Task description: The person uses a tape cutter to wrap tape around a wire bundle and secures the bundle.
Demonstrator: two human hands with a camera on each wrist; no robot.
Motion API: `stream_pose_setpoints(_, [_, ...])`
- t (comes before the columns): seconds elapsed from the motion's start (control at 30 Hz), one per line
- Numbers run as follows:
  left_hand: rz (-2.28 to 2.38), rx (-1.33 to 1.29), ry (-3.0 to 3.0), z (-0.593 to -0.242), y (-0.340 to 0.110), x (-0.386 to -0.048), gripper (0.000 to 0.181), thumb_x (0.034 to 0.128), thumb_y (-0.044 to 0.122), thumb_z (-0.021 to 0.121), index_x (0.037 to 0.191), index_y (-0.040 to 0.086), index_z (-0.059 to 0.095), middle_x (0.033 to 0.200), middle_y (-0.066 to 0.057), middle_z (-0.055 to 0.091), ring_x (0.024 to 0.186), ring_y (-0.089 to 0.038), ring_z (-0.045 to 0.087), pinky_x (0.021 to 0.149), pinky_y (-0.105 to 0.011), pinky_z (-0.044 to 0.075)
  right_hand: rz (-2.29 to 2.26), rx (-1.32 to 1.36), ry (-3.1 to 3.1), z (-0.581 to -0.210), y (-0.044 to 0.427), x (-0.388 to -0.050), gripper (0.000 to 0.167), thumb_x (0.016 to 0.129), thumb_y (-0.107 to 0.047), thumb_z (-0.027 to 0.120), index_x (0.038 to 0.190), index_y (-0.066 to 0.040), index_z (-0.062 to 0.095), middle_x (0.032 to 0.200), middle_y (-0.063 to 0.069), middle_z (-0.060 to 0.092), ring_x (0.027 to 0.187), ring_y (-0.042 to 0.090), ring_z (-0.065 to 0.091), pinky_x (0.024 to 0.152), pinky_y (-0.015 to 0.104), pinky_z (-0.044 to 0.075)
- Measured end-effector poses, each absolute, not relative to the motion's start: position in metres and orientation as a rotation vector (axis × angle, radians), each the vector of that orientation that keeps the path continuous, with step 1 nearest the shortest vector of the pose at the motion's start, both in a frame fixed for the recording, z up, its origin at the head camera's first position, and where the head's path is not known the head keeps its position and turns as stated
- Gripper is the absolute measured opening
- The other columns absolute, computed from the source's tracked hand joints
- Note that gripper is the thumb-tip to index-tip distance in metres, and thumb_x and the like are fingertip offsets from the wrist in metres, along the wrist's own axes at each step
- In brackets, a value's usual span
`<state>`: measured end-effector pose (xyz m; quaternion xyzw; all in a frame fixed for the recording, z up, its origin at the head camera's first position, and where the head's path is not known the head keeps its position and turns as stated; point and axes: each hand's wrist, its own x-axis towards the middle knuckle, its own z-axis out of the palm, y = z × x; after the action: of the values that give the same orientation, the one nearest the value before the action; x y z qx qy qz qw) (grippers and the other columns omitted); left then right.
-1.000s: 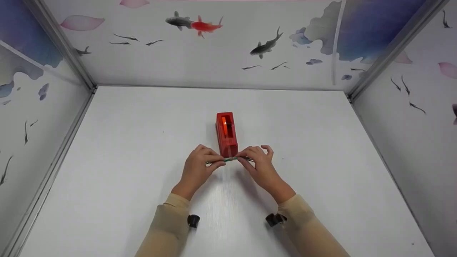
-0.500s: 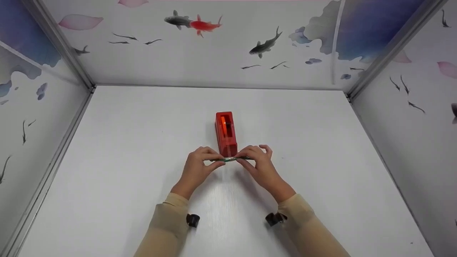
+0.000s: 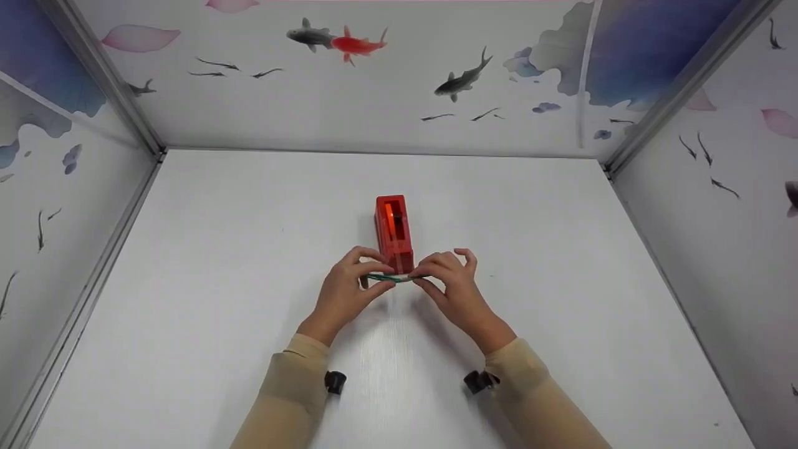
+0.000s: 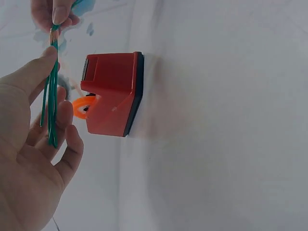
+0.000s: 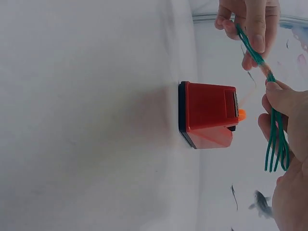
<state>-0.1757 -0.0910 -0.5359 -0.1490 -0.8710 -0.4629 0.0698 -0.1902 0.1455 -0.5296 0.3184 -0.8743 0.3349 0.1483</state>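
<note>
A bundle of thin green cords [image 4: 52, 106] stretches between both hands, low in front of the red tape dispenser [image 3: 399, 259]. Around its middle is a short pale-orange band [image 5: 265, 70], whose material I cannot make out. With thumb and fingers, the left hand [image 3: 341, 287] pinches the bundle on one side of this band. The right hand [image 3: 460, 290] pinches it on the other side, near the band. Loose cord ends hang past the right fingers in the right wrist view. An orange tape roll [image 3: 391, 218] sits inside the dispenser.
Under the hands lies a white tabletop [image 3: 249, 212]. Printed walls with fish [image 3: 461, 81] and petals enclose it on the left, back and right, joined by metal corner rails. Black wrist cameras [image 3: 480, 381] stick out from both sleeves.
The left fingers have spread a little and lifted, so more green cord shows between thumb and fingers. The right hand has barely moved. The dispenser stays in place.
</note>
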Motion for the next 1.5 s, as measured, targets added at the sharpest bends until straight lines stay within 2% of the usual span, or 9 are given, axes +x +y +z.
stream_pose_setpoints(0.1, [-1.251,-0.473,-2.66,-0.535,-0.091,-0.177,0.023,0.0868,0.03,0.084,0.109,0.024,0.081,0.121,0.004,0.066,0.099,-0.02,0.065,0.083,-0.035,0.057,0.917,0.937,-2.495,-0.53,0.145,-0.19,0.014,0.093,-0.015,0.077,0.106,-0.021,0.078,0.105,-0.004,0.069,0.107,0.017,0.062,0.108,0.061,0.02])
stream_pose_setpoints(0.23, [-1.065,-0.505,-2.665,-0.534,-0.09,-0.178,0.019,0.0868,0.033,0.084,0.105,0.027,0.083,0.108,0.007,0.072,0.103,-0.016,0.06,0.091,-0.038,0.05,0.89,0.952,-2.467,-0.531,0.145,-0.19,0.014,0.092,-0.014,0.078,0.104,-0.021,0.078,0.104,-0.003,0.069,0.106,0.017,0.061,0.108,0.06,0.021])
stream_pose_setpoints(0.5, [-0.991,-0.504,-2.664,-0.531,-0.09,-0.179,0.014,0.0851,0.033,0.085,0.098,0.027,0.084,0.091,0.009,0.072,0.094,-0.013,0.056,0.087,-0.036,0.048,0.844,0.963,-2.448,-0.53,0.145,-0.19,0.015,0.09,-0.012,0.08,0.102,-0.022,0.079,0.103,-0.004,0.069,0.106,0.018,0.062,0.108,0.062,0.021])
stream_pose_setpoints(0.63, [-0.964,-0.539,-2.612,-0.529,-0.09,-0.178,0.014,0.0836,0.029,0.087,0.097,0.024,0.085,0.089,0.007,0.072,0.09,-0.014,0.057,0.081,-0.034,0.05,0.826,0.959,-2.433,-0.53,0.144,-0.19,0.017,0.089,-0.011,0.081,0.101,-0.022,0.08,0.102,-0.003,0.069,0.104,0.018,0.063,0.108,0.062,0.022])
stream_pose_setpoints(0.8, [-0.893,-0.58,-2.536,-0.53,-0.09,-0.178,0.015,0.0821,0.025,0.089,0.096,0.022,0.086,0.087,0.005,0.075,0.087,-0.016,0.061,0.086,-0.039,0.051,0.76,0.95,-2.426,-0.528,0.143,-0.19,0.018,0.087,-0.011,0.084,0.1,-0.022,0.079,0.101,-0.003,0.069,0.102,0.018,0.065,0.108,0.062,0.023])
stream_pose_setpoints(1.07, [-0.883,-0.575,-2.503,-0.532,-0.09,-0.177,0.016,0.0826,0.023,0.089,0.098,0.02,0.086,0.089,0.004,0.074,0.09,-0.016,0.061,0.085,-0.037,0.051,0.546,0.924,-2.555,-0.521,0.14,-0.191,0.022,0.092,-0.025,0.081,0.114,-0.026,0.078,0.104,-0.007,0.074,0.106,0.015,0.063,0.112,0.063,0.021])
stream_pose_setpoints(1.3, [-0.862,-0.599,-2.456,-0.533,-0.09,-0.177,0.014,0.0821,0.021,0.089,0.096,0.019,0.086,0.089,0.004,0.073,0.089,-0.017,0.061,0.084,-0.039,0.052,0.472,0.925,-2.6,-0.518,0.139,-0.192,0.015,0.094,-0.031,0.077,0.109,-0.028,0.081,0.097,-0.011,0.077,0.102,0.012,0.062,0.113,0.064,0.02])
stream_pose_setpoints(1.5, [-0.836,-0.588,-2.425,-0.532,-0.091,-0.177,0.016,0.0798,0.021,0.091,0.094,0.02,0.085,0.09,0.005,0.072,0.088,-0.015,0.061,0.082,-0.037,0.052,0.43,0.92,-2.582,-0.515,0.135,-0.191,0.013,0.093,-0.03,0.078,0.105,-0.027,0.083,0.091,-0.01,0.079,0.092,0.011,0.067,0.111,0.059,0.029])
